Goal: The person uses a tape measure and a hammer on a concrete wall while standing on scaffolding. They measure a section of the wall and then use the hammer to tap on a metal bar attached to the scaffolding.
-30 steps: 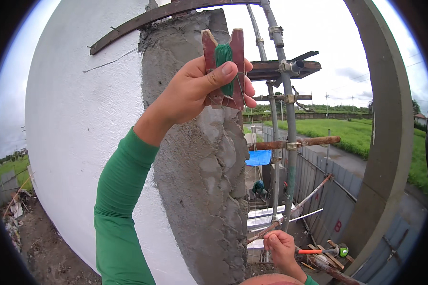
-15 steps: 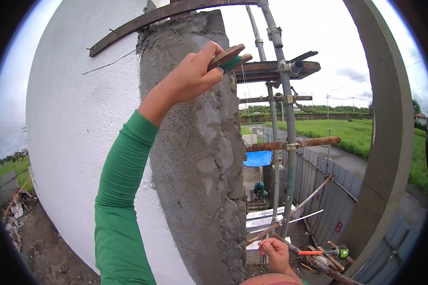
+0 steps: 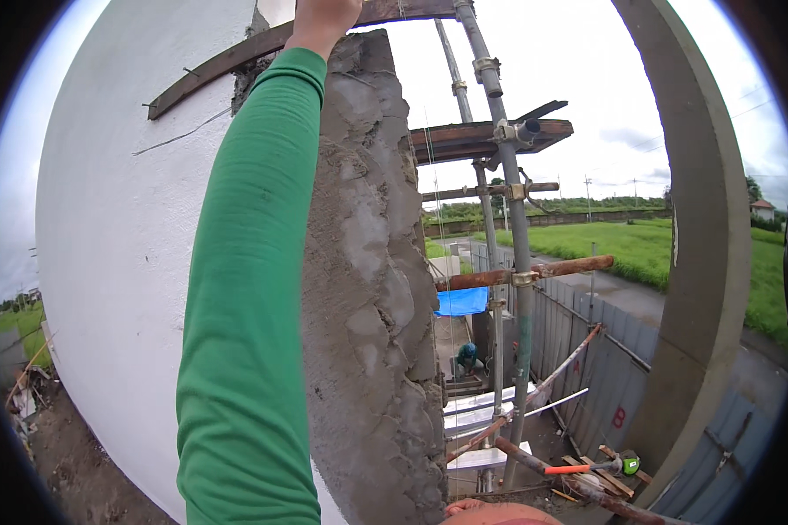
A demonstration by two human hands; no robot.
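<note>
My left hand (image 3: 326, 16) reaches straight up in a green sleeve (image 3: 254, 289) to the top of the picture. It sits at a curved wooden plank (image 3: 236, 54) fixed across the wall top, and its fingers are cut off by the frame. Just right of my arm rises the rough grey mortar edge (image 3: 372, 289) of a white wall (image 3: 114, 262). Thin strings (image 3: 431, 184) hang down beside that edge. Only a sliver of my right hand (image 3: 499, 513) shows at the bottom edge, and its grip is hidden.
Steel scaffold poles (image 3: 517, 289) with wooden ledgers stand close on the right, and beyond them a curved concrete column (image 3: 705, 262). Far below are a blue tarp (image 3: 462, 300), a person in a teal hat (image 3: 467, 354), a metal fence (image 3: 587, 350) and an orange-handled tool (image 3: 569, 469).
My left hand has risen from in front of the mortar edge to the wall top. The red wooden piece with green winding it held is out of sight. My right hand has dropped lower.
</note>
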